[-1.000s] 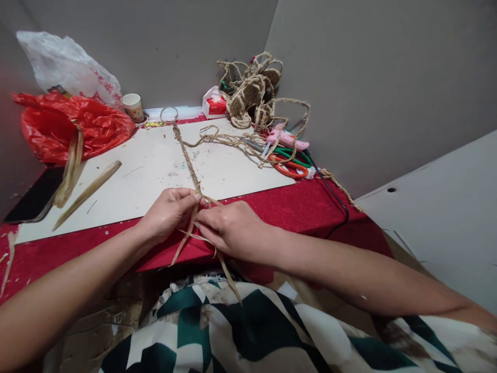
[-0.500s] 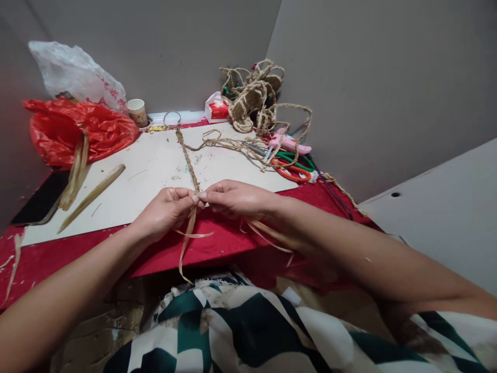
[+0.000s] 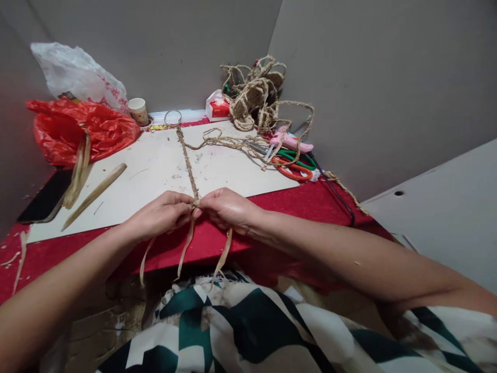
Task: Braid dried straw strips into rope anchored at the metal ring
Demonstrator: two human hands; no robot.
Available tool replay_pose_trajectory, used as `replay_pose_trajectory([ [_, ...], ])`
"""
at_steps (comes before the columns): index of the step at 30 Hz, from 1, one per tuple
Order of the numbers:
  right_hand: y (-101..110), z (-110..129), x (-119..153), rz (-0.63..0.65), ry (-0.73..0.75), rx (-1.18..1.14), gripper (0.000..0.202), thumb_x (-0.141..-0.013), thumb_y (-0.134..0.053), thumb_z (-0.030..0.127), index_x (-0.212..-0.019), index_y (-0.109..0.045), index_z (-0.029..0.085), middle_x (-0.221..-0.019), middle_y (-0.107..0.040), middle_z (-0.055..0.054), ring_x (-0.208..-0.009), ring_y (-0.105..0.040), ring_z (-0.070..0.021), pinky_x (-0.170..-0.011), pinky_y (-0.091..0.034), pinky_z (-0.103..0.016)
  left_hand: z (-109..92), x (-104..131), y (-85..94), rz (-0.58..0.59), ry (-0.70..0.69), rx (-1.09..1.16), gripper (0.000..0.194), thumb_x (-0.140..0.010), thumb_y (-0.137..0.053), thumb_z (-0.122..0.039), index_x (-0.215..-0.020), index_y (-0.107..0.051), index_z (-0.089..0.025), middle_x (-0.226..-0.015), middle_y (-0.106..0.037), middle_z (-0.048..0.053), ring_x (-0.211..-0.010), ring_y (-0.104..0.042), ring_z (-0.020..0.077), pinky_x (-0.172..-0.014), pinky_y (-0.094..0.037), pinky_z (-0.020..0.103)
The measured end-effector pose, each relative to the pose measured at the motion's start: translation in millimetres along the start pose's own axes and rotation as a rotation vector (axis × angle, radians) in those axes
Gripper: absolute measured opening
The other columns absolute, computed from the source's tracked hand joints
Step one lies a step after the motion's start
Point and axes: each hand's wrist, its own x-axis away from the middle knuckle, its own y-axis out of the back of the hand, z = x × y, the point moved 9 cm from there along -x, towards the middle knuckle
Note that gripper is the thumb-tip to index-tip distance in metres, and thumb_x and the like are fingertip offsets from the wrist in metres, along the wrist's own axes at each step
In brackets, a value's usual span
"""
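Observation:
A braided straw cord [image 3: 189, 167] runs from the back of the white board toward me, and both hands pinch its near end. My left hand [image 3: 165, 212] is closed on the strands from the left, my right hand [image 3: 229, 208] from the right, fingertips almost touching. Three loose fibre strips hang below: the left strip [image 3: 145, 261] under my left hand, the middle strip [image 3: 187, 246] from the cord's end, the right strip [image 3: 223, 256] under my right hand. The fingers partly hide the crossing of the strands.
Dried fibre lengths [image 3: 95, 196] and a black phone [image 3: 46, 197] lie at left, near a red plastic bag [image 3: 85, 132]. Behind stand a paper cup [image 3: 137, 111] and tissue pack [image 3: 218, 108]. At right are coiled rope [image 3: 252, 98], a pink glue gun [image 3: 291, 140] and orange-handled scissors [image 3: 291, 170].
Both hands have moved slightly nearer to me with the cord's end. The strips, crossed and spread before, now hang apart, one left, one middle, one right.

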Motion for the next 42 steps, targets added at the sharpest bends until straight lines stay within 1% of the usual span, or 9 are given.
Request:
replay_pose_trajectory([
  [7,-12.0,-7.4,5.5,0.043,-0.044,-0.241,0.031,-0.080,-0.049,0.018,-0.054,-0.034,0.018,-0.038,-0.026,0.010,-0.032,-0.017,-0.0020,-0.033,-0.011,-0.016,-3.7,10.3,-12.9,-0.148,0.025,-0.112,0.012,-0.083,-0.042,-0.017,-0.077,-0.052,-0.017,-0.049,-0.053,-0.001,-0.036,-0.049,0.0110,-0.037,-0.037,0.020],
  [11,-13.0,-6.6,7.0,0.023,-0.023,-0.277,0.029,-0.079,-0.049,0.014,-0.055,-0.035,0.017,-0.038,-0.027,0.009,-0.032,-0.017,-0.0022,-0.033,-0.011,-0.016,-6.9,10.8,-18.2,-0.256,-0.051,-0.144,0.009,-0.082,-0.043,-0.014,-0.082,-0.053,-0.015,-0.051,-0.055,-0.002,-0.039,-0.050,0.0097,-0.039,-0.037,0.018],
  [16,-10.3,-7.3,6.7,0.042,-0.036,-0.297,0.025,-0.080,-0.048,0.010,-0.057,-0.040,0.015,-0.039,-0.026,0.010,-0.033,-0.016,-0.0017,-0.033,-0.011,-0.015,-5.8,13.1,-20.8,-0.170,-0.026,-0.089,0.021,-0.083,-0.049,-0.022,-0.100,-0.056,-0.012,-0.054,-0.058,0.000,-0.041,-0.051,0.0108,-0.042,-0.039,0.020],
  [22,-11.3,-7.2,5.7,0.172,-0.079,-0.334,0.015,-0.084,-0.049,0.013,-0.070,-0.055,0.011,-0.040,-0.021,0.012,-0.034,-0.011,-0.0016,-0.034,-0.009,-0.013,-11.5,21.7,22.7,-0.449,-0.025,-0.005,0.026,-0.078,-0.054,-0.022,-0.101,-0.060,-0.010,-0.063,-0.059,0.000,-0.056,-0.054,0.0106,-0.056,-0.042,0.021],
  [25,-11.3,-4.5,4.9,0.210,-0.073,-0.328,0.017,-0.085,-0.049,0.013,-0.068,-0.053,0.011,-0.040,-0.024,0.011,-0.034,-0.012,-0.0015,-0.033,-0.010,-0.013,-3.1,6.3,9.9,-0.321,-0.016,0.222,0.017,-0.076,-0.055,-0.020,-0.091,-0.059,-0.012,-0.070,-0.061,0.001,-0.064,-0.057,0.0103,-0.065,-0.045,0.023],
  [29,-9.1,-0.8,6.5,0.264,-0.069,-0.259,0.015,-0.081,-0.056,0.017,-0.067,-0.053,0.012,-0.039,-0.024,0.012,-0.034,-0.010,-0.0011,-0.033,-0.010,-0.013,6.7,-9.6,-11.5,-0.143,0.039,0.341,0.012,-0.079,-0.049,-0.023,-0.069,-0.050,-0.016,-0.055,-0.045,-0.004,-0.043,-0.036,0.0053,-0.044,-0.030,0.018],
  [32,-2.2,1.0,6.6,0.275,-0.053,-0.148,0.013,-0.079,-0.059,0.022,-0.071,-0.057,0.012,-0.038,-0.023,0.012,-0.034,-0.011,-0.0022,-0.034,-0.009,-0.014,6.0,-10.3,-7.9,-0.161,0.051,0.176,0.018,-0.080,-0.048,-0.024,-0.064,-0.050,-0.016,-0.049,-0.035,-0.006,-0.040,-0.022,0.0048,-0.039,-0.016,0.019],
  [36,8.1,12.0,2.3,0.248,0.119,0.150,0.016,-0.080,-0.055,0.021,-0.070,-0.062,0.011,-0.039,-0.035,0.008,-0.036,-0.025,-0.0046,-0.037,-0.019,-0.018,-0.6,-8.1,-2.9,-0.158,0.033,0.020,0.018,-0.080,-0.045,-0.023,-0.069,-0.057,-0.015,-0.050,-0.038,-0.005,-0.043,-0.025,0.0061,-0.040,-0.017,0.020],
  [42,7.9,31.4,5.8,0.138,0.386,0.681,0.023,-0.084,-0.047,0.014,-0.068,-0.062,0.010,-0.057,-0.049,0.002,-0.054,-0.039,-0.0069,-0.055,-0.031,-0.020,13.5,-12.1,-10.4,-0.053,0.138,0.235,0.025,-0.083,-0.049,-0.032,-0.064,-0.047,-0.017,-0.050,-0.024,-0.008,-0.041,-0.015,0.0048,-0.038,-0.010,0.019],
])
